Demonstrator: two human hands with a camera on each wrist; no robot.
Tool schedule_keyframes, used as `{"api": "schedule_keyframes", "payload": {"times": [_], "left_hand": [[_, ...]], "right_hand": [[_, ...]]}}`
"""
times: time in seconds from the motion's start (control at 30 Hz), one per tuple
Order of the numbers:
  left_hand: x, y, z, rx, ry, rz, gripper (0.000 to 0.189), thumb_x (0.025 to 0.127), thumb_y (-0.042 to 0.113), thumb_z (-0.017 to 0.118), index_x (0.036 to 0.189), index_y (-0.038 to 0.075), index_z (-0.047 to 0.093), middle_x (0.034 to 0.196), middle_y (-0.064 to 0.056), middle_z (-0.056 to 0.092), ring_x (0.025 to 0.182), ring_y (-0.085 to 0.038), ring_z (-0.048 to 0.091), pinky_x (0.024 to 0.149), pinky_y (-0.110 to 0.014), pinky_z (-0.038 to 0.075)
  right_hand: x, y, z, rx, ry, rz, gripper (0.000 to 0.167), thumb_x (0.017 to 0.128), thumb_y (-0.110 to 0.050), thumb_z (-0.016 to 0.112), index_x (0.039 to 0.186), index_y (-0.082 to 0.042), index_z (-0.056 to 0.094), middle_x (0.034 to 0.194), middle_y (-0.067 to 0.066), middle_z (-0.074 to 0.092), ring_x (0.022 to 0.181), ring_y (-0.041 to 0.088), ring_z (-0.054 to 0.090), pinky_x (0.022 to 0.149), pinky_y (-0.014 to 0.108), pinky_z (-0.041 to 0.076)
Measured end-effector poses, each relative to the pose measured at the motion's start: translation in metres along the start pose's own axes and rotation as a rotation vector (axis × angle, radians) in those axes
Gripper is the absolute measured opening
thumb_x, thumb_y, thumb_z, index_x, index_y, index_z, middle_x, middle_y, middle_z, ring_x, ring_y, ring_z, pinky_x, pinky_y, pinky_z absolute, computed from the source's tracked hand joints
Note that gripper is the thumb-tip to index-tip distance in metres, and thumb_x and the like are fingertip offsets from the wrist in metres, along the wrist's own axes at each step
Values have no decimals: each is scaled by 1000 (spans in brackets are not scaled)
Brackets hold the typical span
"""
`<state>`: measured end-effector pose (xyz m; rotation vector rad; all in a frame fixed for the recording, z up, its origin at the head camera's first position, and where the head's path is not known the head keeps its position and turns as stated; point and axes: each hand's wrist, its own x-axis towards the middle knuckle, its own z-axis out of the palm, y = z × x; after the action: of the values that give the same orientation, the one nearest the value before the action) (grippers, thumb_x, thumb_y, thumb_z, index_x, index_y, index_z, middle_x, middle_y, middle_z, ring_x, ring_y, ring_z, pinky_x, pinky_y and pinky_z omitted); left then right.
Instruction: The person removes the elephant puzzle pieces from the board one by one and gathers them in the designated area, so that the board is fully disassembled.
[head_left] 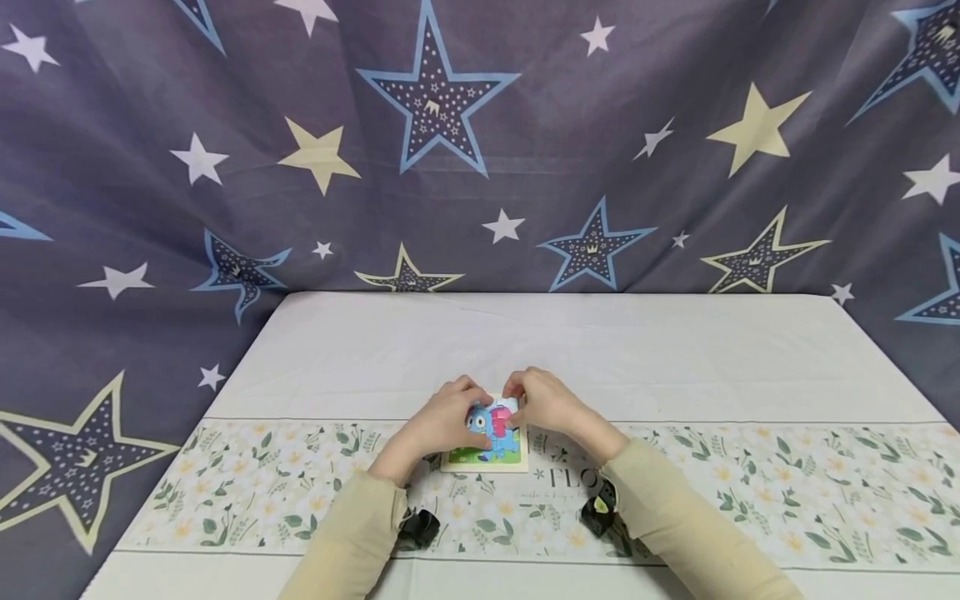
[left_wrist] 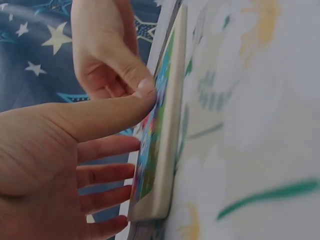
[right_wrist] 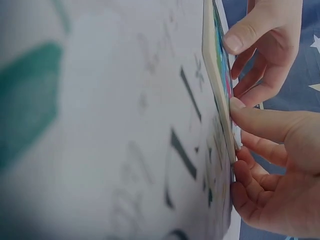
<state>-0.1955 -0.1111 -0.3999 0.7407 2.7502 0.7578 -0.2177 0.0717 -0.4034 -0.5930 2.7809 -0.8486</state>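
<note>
A small square picture puzzle (head_left: pixel 480 456) with a blue cartoon elephant lies in a pale wooden frame (head_left: pixel 489 468). My left hand (head_left: pixel 442 418) reaches over its left side. In the left wrist view, the left thumb (left_wrist: pixel 115 112) and fairly straight fingers touch or hover at the puzzle face. At the upper right corner, my right hand (head_left: pixel 551 402) pinches a light-coloured puzzle piece (right_wrist: pixel 236 134) between thumb and index finger. That piece appears slightly raised from the frame. The right hand's other fingers curl beside the frame's edge. Both hands hide parts of the picture.
A white table (head_left: pixel 675 358) carries a floral printed band (head_left: pixel 750 492) with lettering under the puzzle. Dark wrist devices (head_left: pixel 418 529) sit below both sleeves. Behind the table hangs a dark curtain (head_left: pixel 525 167) with stars.
</note>
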Motion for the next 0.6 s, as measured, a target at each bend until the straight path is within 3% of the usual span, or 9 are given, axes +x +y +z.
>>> {"api": "schedule_keyframes", "payload": {"times": [0.2, 0.6], "left_hand": [[4, 2, 5, 45, 40, -32, 47, 68, 33, 79, 104, 10, 61, 104, -4, 49, 91, -21, 44, 82, -43, 39], [5, 3, 5, 59, 33, -50, 48, 67, 33, 80, 104, 9, 61, 102, -3, 50, 90, -21, 44, 81, -40, 39]], "right_hand": [[1, 2, -1, 34, -2, -6, 29, 65, -13, 81, 89, -10, 64, 83, 0, 59, 78, 14, 50, 76, 32, 43], [-1, 6, -4, 114, -26, -63, 24, 70, -5, 75, 91, -7, 62, 84, 3, 59, 72, 13, 50, 68, 26, 44]]}}
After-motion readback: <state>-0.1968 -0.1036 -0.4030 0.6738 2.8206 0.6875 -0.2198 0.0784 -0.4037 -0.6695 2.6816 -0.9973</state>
